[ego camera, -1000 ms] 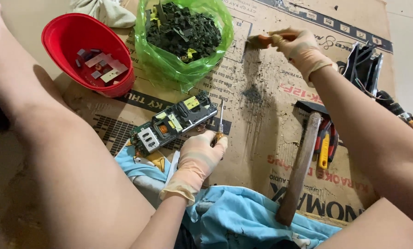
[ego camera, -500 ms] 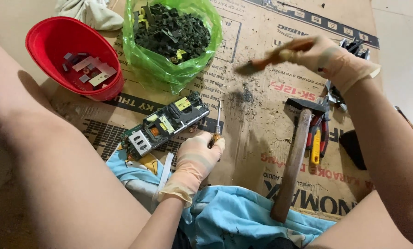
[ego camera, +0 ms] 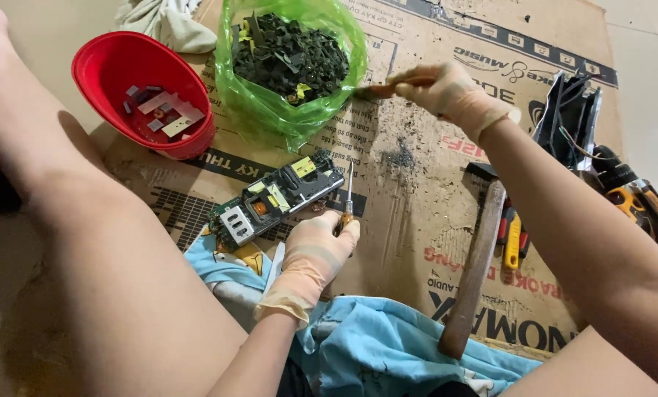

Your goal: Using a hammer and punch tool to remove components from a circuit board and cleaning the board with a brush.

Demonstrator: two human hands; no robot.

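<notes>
Two hands busy: my left hand (ego camera: 315, 248) grips a thin, stiff screwdriver (ego camera: 347, 197) by its handle; my right hand (ego camera: 446, 92) pinches a light brush (ego camera: 379, 90).

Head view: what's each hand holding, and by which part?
Left hand grips a screwdriver by its handle, shaft pointing away beside the circuit board. Right hand holds a brush by its handle.
</notes>
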